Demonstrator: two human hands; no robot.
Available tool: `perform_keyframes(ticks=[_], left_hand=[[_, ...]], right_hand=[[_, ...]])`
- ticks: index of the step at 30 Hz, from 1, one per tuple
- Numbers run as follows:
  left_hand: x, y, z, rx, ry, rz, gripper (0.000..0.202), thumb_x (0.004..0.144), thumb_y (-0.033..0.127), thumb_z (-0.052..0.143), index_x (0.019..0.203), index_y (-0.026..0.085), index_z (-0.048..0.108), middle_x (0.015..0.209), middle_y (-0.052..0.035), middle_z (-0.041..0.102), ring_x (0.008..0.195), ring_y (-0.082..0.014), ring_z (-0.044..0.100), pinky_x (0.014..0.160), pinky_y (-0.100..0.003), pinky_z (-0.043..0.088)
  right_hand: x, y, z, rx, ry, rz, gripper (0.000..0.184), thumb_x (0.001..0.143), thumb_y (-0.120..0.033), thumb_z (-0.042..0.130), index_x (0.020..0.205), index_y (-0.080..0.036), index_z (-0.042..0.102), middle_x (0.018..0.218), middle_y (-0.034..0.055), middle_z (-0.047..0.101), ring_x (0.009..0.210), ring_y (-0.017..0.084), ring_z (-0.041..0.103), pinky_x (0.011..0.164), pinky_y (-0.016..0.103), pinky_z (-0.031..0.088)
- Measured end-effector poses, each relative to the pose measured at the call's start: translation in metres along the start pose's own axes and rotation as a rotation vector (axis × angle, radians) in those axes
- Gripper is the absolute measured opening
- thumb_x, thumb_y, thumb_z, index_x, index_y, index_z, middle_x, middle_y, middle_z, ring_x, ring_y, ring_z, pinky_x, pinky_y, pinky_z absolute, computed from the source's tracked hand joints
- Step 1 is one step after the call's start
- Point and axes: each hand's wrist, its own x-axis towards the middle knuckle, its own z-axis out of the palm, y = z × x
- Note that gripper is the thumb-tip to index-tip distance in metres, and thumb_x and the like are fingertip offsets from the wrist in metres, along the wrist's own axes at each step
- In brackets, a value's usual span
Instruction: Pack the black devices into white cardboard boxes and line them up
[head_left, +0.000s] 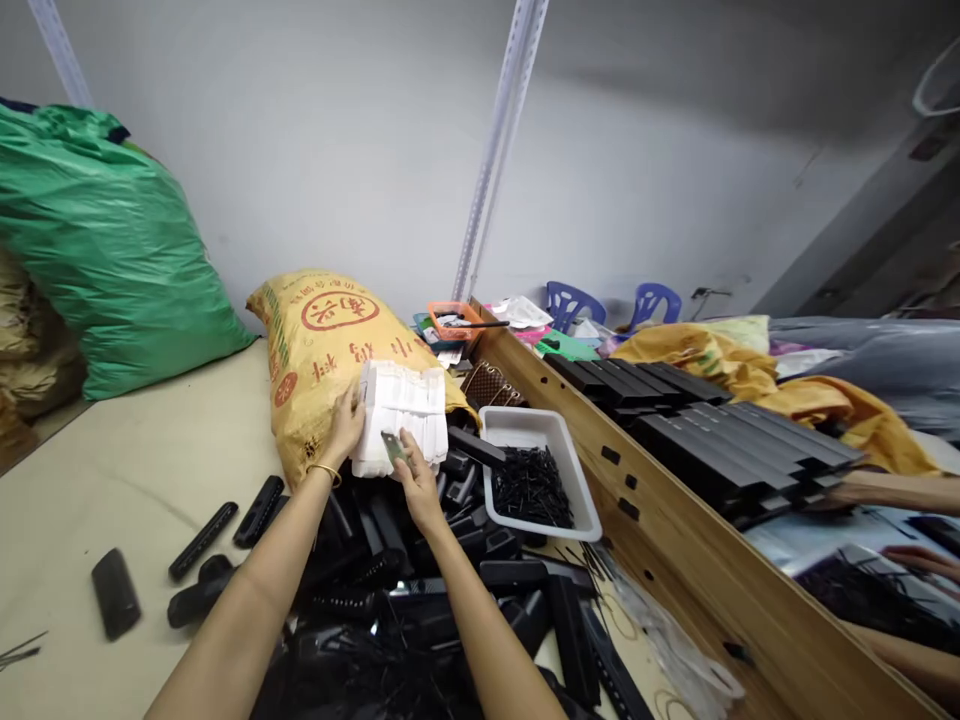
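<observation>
My left hand (346,425) is closed on the left edge of a white bundle (405,405), which looks like stacked, folded paper in rows. A bangle circles the left wrist. Between the fingers of my right hand (417,480) is a small flat greenish piece (393,447) with a dark tip. It lies against the front of the bundle; its kind is unclear. Below both hands spreads a pile of black plastic parts (382,570), long and hollow-looking. Just behind the bundle leans a yellow printed sack (315,330).
A white bin (540,418) of thin black pieces stands on the right, beside a wooden board (645,510). Beyond it are stacked black boxes (742,450) and another person's arm (900,490). A green sack (112,250) is at left; an orange basket (454,318) is farther back.
</observation>
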Motion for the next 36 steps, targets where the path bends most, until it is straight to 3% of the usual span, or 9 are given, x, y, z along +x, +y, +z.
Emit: perform_keyframes(ticks=[4,7,11,15,17,20,22,28,36], left_hand=[[-0.019,-0.011,0.005,0.276,-0.096,-0.02,0.083,0.067,0.044,0.067,0.136,0.019,0.031,0.141,-0.0149,0.036,0.132,-0.0314,0.028,0.108,-0.045,0.022],[-0.027,-0.011,0.008,0.445,-0.127,-0.016,0.101,0.062,0.047,0.071,0.141,0.014,0.018,0.142,-0.021,0.03,0.132,-0.0375,0.026,0.105,-0.05,0.024],[-0.035,-0.007,0.004,0.627,-0.147,0.031,0.088,0.076,0.049,0.056,0.142,0.013,0.009,0.144,-0.0208,0.027,0.132,-0.032,0.027,0.104,-0.044,0.029],[-0.046,0.003,-0.002,0.816,-0.143,0.133,0.082,0.081,0.047,0.051,0.141,0.009,0.012,0.144,-0.0244,0.021,0.134,-0.0353,0.018,0.106,-0.05,0.021],[-0.052,0.011,-0.002,0.888,-0.196,0.234,0.067,0.083,0.038,0.05,0.139,0.015,0.022,0.146,-0.0184,0.023,0.136,-0.0318,0.016,0.108,-0.048,0.017],[-0.062,0.025,0.002,0.963,-0.325,0.38,0.04,0.086,0.016,0.043,0.125,0.025,0.045,0.138,-0.0063,0.04,0.131,-0.0219,0.028,0.109,-0.039,0.017],[-0.063,0.033,0.009,1.008,-0.364,0.427,0.038,0.086,0.01,0.037,0.118,0.024,0.051,0.13,-0.0062,0.048,0.124,-0.0211,0.036,0.106,-0.039,0.022],[-0.042,0.049,0.028,1.149,-0.343,0.366,0.023,0.083,0.021,0.05,0.105,0.013,0.055,0.111,-0.0159,0.052,0.108,-0.029,0.042,0.09,-0.043,0.032],[-0.047,0.04,0.017,1.177,-0.383,0.359,0.014,0.085,0.027,0.05,0.095,0.02,0.057,0.103,-0.0085,0.053,0.1,-0.0241,0.044,0.083,-0.036,0.033]], right_hand=[[-0.007,0.003,-0.015,0.058,-0.039,0.094,0.029,0.078,-0.05,0.054,0.077,-0.021,0.052,0.099,0.0043,0.065,0.098,0.021,0.057,0.082,0.031,0.042],[-0.006,0.0,-0.024,0.095,-0.067,0.145,0.032,0.076,-0.053,0.055,0.072,-0.021,0.049,0.071,-0.0017,0.061,0.066,0.016,0.056,0.062,0.026,0.042],[-0.003,-0.006,-0.027,0.153,-0.084,0.181,0.034,0.071,-0.053,0.061,0.072,-0.021,0.051,0.084,0.0006,0.065,0.074,0.016,0.057,0.065,0.026,0.042],[-0.011,-0.011,-0.036,0.205,-0.019,0.226,0.035,0.073,-0.054,0.059,0.075,-0.022,0.045,0.091,0.0024,0.067,0.084,0.018,0.061,0.074,0.029,0.044],[-0.021,-0.017,-0.046,0.208,0.016,0.25,0.035,0.074,-0.054,0.057,0.079,-0.022,0.043,0.086,0.0018,0.067,0.072,0.015,0.061,0.07,0.029,0.045],[-0.04,-0.027,-0.062,0.181,0.026,0.287,0.035,0.073,-0.051,0.06,0.085,-0.022,0.043,0.076,0.0003,0.067,0.054,0.011,0.056,0.057,0.025,0.044],[-0.051,-0.031,-0.07,0.158,0.015,0.317,0.036,0.072,-0.049,0.061,0.086,-0.022,0.044,0.073,-0.0002,0.066,0.048,0.01,0.052,0.049,0.023,0.041],[-0.068,-0.031,-0.075,0.122,0.019,0.382,0.036,0.073,-0.049,0.057,0.09,-0.022,0.041,0.064,-0.0048,0.06,0.04,0.007,0.044,0.042,0.02,0.035],[-0.061,-0.035,-0.073,0.033,-0.004,0.328,0.029,0.078,-0.05,0.05,0.085,-0.022,0.044,0.059,-0.006,0.058,0.041,0.008,0.044,0.041,0.02,0.034]])
